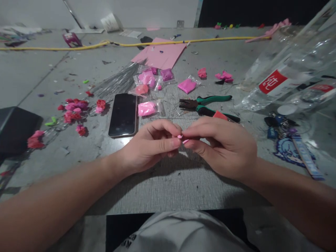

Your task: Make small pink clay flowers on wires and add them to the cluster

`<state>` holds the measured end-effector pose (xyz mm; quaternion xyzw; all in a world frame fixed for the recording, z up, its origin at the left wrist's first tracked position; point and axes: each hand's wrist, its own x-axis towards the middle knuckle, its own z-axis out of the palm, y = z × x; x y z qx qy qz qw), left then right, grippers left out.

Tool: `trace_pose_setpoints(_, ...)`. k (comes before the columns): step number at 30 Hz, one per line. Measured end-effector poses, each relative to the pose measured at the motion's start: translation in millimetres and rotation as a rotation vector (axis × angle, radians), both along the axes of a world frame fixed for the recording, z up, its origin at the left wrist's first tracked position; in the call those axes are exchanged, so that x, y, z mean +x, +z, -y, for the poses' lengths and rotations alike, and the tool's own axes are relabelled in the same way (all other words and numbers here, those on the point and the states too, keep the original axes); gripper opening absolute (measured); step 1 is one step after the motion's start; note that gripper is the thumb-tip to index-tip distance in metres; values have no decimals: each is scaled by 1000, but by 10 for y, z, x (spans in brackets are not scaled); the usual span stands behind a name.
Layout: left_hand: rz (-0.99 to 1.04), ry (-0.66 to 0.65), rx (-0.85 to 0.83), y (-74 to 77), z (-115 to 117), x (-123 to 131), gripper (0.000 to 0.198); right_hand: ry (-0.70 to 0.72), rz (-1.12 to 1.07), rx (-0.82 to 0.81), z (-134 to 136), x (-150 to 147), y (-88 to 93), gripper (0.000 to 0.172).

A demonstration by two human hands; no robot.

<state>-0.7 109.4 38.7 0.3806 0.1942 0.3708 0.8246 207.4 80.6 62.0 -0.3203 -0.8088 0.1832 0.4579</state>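
Note:
Small bits of pink modelling clay (186,141) show between my two hands, which meet over the near middle of the table. My left hand (154,140) pinches one bit between thumb and forefinger. Between the thumb and forefinger of my right hand (223,143) sits another pink bit; whether the two join is too small to tell. Just beyond the hands lie a clear packet of pink clay (147,109), a black-screened phone (123,115) and green-handled pliers (214,100). A red piece (219,114) peeks out behind my right hand.
Clay flowers on wires (75,108) lie at left beside a dark box (18,131). Thin wires (118,82), more clay packets (148,78) and a pink sheet (162,52) lie farther back. A yellow cable (210,39) crosses behind. Plastic bottles (278,82) and keychains (294,150) are at right.

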Motion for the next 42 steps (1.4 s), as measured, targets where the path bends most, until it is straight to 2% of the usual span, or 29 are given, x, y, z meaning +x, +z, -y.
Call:
trace_pose_setpoints(13, 32, -41, 61, -38, -1, 3, 14, -9, 101, 76, 25, 19, 49, 9)
trace_pose_setpoints(25, 62, -82, 133, -28, -6, -2, 10, 11, 80, 142, 22, 0, 45, 5)
trace_pose_setpoints(32, 68, -102, 156, -40, -10, -10, 10, 33, 67, 125, 15, 12, 35, 4)
trace_pose_setpoints(42, 68, -142, 221, -48, -4, -24, 13, 48, 10, 39, 7, 1, -16, 11)
